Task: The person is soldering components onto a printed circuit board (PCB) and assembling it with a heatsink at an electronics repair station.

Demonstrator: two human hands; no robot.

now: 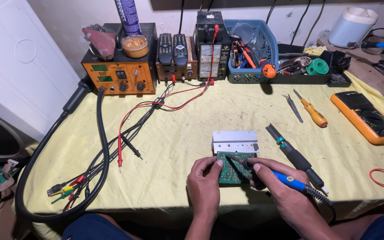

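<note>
Right hand (285, 191) pinches iron (285, 178), tip toward 10 o'clock on board (230, 171); left hand (204, 184) clamps board's 9 o'clock edge.

Hidden and cut off

The fingers (213, 166) cover the near part of the green circuit board (230, 169); its solder points are too small to read, and the spray can (128, 15) runs past the top edge.
</note>
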